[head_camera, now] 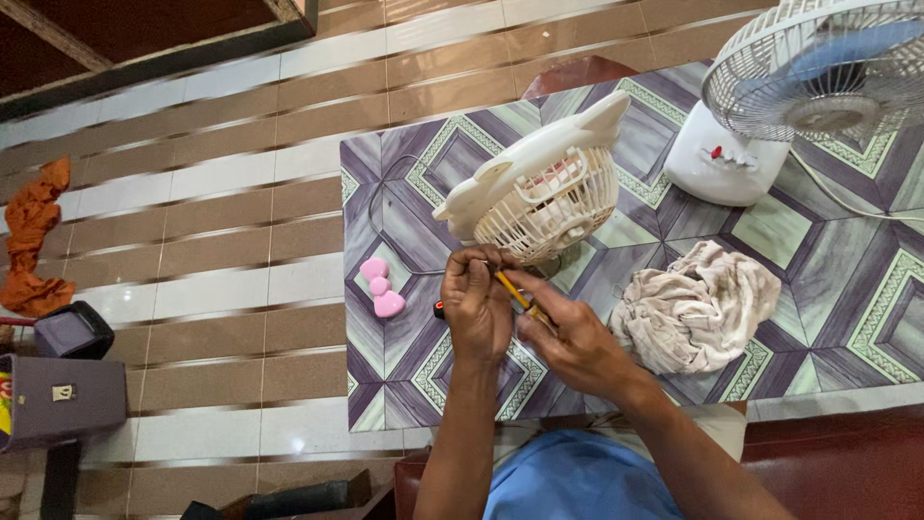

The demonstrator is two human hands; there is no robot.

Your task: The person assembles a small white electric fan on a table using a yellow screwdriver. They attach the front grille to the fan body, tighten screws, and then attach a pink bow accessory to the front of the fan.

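A small cream fan (539,193) with a dolphin-shaped body and a wire cage lies tilted on the patterned table (847,279). My left hand (478,306) is closed just below the cage, its fingers pinched around something small that I cannot make out. My right hand (576,339) grips a yellow-handled screwdriver (513,293), its tip pointing up toward my left fingers. A thin black cable (385,221) loops from the fan across the table.
A pink bow-shaped piece (381,288) lies on the table's left side. A crumpled beige cloth (698,306) sits to the right. A larger white desk fan (770,106) stands at the far right. On the floor are purple boxes (63,390) and an orange cloth (34,236).
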